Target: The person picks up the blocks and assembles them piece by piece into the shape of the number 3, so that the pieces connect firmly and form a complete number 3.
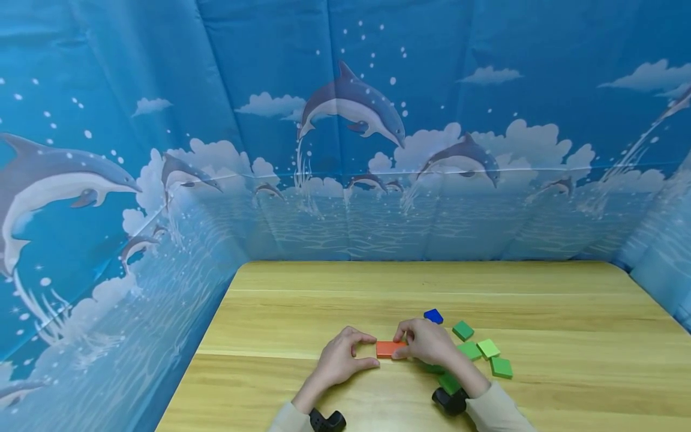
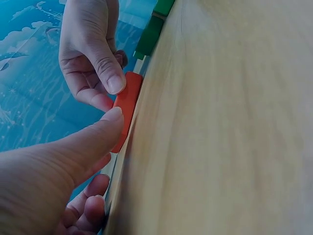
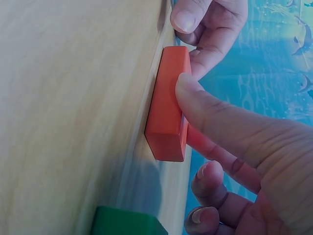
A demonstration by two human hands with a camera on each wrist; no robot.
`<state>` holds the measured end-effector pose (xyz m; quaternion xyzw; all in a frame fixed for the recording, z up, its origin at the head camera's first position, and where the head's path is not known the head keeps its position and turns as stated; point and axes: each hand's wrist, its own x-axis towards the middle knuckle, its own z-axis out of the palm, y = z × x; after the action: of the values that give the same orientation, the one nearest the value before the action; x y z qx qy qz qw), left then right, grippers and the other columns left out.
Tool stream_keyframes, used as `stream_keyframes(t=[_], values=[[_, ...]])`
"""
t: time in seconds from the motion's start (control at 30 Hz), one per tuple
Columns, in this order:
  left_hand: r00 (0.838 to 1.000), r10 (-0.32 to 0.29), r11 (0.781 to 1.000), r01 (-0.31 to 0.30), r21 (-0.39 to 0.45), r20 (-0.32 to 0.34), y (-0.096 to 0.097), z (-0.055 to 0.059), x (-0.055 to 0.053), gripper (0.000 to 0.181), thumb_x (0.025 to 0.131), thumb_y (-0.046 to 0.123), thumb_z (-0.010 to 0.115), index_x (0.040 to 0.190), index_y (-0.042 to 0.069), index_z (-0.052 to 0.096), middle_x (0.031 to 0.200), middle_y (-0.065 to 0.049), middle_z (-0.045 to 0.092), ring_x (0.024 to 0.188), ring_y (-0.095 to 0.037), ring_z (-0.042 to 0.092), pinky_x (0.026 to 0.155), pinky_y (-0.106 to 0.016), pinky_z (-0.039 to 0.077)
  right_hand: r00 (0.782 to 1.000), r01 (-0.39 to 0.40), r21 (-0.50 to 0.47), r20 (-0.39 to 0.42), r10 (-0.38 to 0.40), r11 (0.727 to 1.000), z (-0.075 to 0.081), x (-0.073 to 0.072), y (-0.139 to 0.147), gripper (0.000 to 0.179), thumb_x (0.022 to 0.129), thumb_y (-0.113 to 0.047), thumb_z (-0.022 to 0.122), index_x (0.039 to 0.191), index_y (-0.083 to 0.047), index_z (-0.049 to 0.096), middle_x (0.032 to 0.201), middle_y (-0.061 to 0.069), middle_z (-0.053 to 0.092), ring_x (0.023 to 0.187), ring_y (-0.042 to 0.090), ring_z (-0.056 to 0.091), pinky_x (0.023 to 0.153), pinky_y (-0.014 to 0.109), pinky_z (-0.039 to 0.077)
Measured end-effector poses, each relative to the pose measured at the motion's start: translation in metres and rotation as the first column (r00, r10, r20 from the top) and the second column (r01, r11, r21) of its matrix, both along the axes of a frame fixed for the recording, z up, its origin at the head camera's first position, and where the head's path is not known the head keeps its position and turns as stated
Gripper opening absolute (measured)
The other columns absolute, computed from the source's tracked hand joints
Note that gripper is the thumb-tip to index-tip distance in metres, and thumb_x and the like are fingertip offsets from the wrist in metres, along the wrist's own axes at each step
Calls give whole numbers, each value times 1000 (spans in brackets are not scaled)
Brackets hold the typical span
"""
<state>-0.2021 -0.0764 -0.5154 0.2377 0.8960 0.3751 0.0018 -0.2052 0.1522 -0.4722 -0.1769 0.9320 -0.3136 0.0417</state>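
Note:
An orange-red rectangular block point(image 1: 385, 349) lies flat on the wooden table between both hands. My right hand point(image 1: 430, 343) pinches its right part, thumb along the near side; the right wrist view shows the block point(image 3: 166, 98) with that thumb point(image 3: 210, 105) against it. My left hand point(image 1: 341, 357) is at the block's left end, thumb and forefinger apart on either side of that end. In the left wrist view the left thumb point(image 2: 93, 139) overlaps the block point(image 2: 128, 105); whether it touches is hard to tell.
Several green square blocks point(image 1: 463, 330) lie right of and partly under the right forearm, one a lighter green point(image 1: 488, 348). A blue angular block point(image 1: 433, 316) sits behind the right hand. A dolphin-printed curtain point(image 1: 345, 222) stands behind the table point(image 1: 281, 300).

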Motion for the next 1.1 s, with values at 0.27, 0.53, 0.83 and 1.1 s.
stream_keyframes(t=[0.27, 0.53, 0.83, 1.1], values=[[999, 3, 999, -5, -34, -35, 0, -1, -1, 42, 75, 45, 77, 110, 25, 70, 89, 13, 50, 61, -1, 37, 51, -21, 31, 1000, 1, 2, 3, -1, 1000, -1, -1, 0, 22, 70, -33, 84, 80, -23, 67, 58, -8, 47, 48, 7, 39, 45, 23, 28], [996, 24, 998, -29, -59, -85, 3, -3, -1, 40, 77, 47, 75, 110, 26, 71, 93, 13, 53, 61, 0, 37, 52, -21, 33, 1000, 5, -15, 21, -4, 1000, -3, -2, 0, 22, 69, -34, 84, 79, -25, 67, 58, -7, 48, 47, 8, 39, 45, 23, 27], [995, 56, 995, -62, -79, -83, 7, -4, -2, 38, 78, 51, 72, 109, 28, 71, 93, 14, 53, 61, 0, 37, 52, -20, 33, 999, 10, -18, 32, -10, 1000, -2, -2, 0, 22, 70, -34, 84, 80, -23, 68, 58, -7, 48, 47, 9, 40, 45, 23, 28], [993, 57, 995, -65, -78, -99, 6, -5, -3, 38, 78, 51, 70, 108, 28, 71, 91, 14, 52, 60, 0, 38, 52, -20, 33, 1000, -18, -1, -15, 18, 1000, -2, -1, 1, 21, 72, -36, 82, 83, -23, 68, 59, -9, 47, 47, 7, 39, 44, 23, 30]])
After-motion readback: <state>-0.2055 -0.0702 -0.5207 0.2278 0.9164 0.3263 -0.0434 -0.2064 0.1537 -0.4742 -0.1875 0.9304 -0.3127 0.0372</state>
